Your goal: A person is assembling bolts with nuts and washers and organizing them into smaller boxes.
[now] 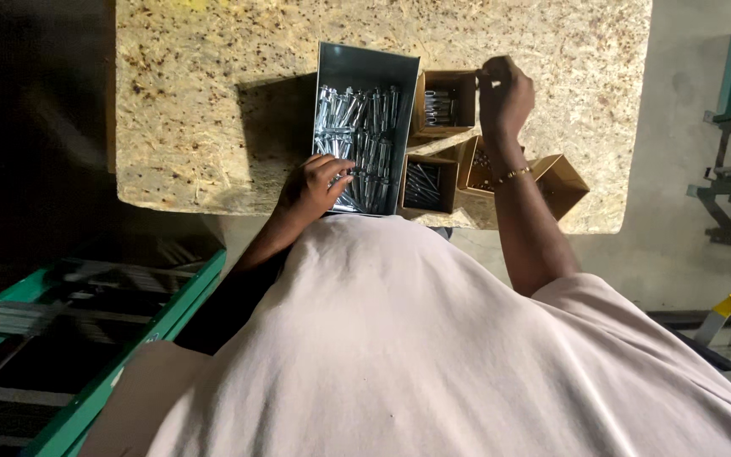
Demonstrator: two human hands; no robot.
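1. Under the left hand (319, 182), its grip curled on shiny metal bolts (364, 135), sits a grey metal tray (365, 61).
2. Right hand (503, 93) pinches the small brown cardboard box (446, 103) rim, just right of the tray on the speckled chipboard table (213, 85).

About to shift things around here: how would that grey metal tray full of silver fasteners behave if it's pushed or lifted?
The metal tray looks rigid, so it should probably slide flat over the chipboard table. Packed with loose fasteners, it is likely heavy for its size. Tilted, they would probably shift or roll toward the low end, where the left hand rests.
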